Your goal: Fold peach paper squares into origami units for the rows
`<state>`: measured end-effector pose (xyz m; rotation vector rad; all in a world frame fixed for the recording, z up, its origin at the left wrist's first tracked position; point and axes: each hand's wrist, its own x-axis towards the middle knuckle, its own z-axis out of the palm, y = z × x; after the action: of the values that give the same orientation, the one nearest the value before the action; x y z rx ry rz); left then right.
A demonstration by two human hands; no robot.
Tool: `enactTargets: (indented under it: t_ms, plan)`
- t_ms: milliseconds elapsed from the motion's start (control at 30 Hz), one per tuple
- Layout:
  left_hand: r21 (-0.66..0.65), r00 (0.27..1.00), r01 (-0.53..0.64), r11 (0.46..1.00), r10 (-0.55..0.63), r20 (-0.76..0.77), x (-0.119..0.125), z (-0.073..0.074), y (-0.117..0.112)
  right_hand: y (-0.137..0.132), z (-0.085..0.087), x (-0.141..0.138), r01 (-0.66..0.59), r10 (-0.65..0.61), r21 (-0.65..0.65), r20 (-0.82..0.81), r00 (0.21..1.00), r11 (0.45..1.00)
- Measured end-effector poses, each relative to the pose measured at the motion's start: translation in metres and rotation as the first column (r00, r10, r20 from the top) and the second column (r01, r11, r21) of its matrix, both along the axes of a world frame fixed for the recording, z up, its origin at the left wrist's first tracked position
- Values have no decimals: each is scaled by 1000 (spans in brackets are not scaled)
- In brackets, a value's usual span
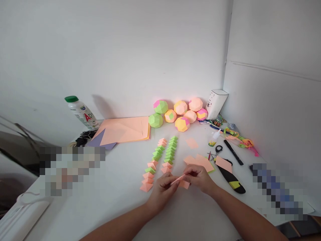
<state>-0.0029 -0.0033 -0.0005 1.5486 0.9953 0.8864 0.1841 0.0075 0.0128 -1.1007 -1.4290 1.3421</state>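
Note:
Between my hands is a small piece of peach paper, partly covered by the fingers. My left hand pinches its left end, and my right hand pinches it from the right and above. Left of them run two rows of small folded paper units, one green and peach row and a second, mostly green row. Just beyond my right hand lie flat peach paper pieces with a green edge showing under them. A single peach piece rests farther back.
Several faceted paper balls are piled against the wall. A peach paper stack and a white bottle stand back left. At right are a glue bottle, scissors, a black-and-yellow cutter and a black pen.

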Motion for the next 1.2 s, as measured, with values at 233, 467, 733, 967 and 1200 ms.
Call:
enactTargets:
  t_ms: [233,467,733,967,1200]
  plan:
    - [4,1000,-10,1000,10,14,0,-2,1,1,-2,2,-8,9,38,-18,1000,999]
    - [1,999,-13,1000,13,47,0,-4,1,1,-3,3,-19,20,17,-33,999,1000]
    - [-269,968,43,962,27,248,3,-3,1,-1,2,3,-5,6,-19,84,996,1000]
    - [-334,948,35,942,75,311,5,-12,5,-3,4,1,-101,79,81,236,968,992]
    - [-294,944,54,954,48,328,5,-10,5,-2,-2,5,-75,52,87,242,969,993]
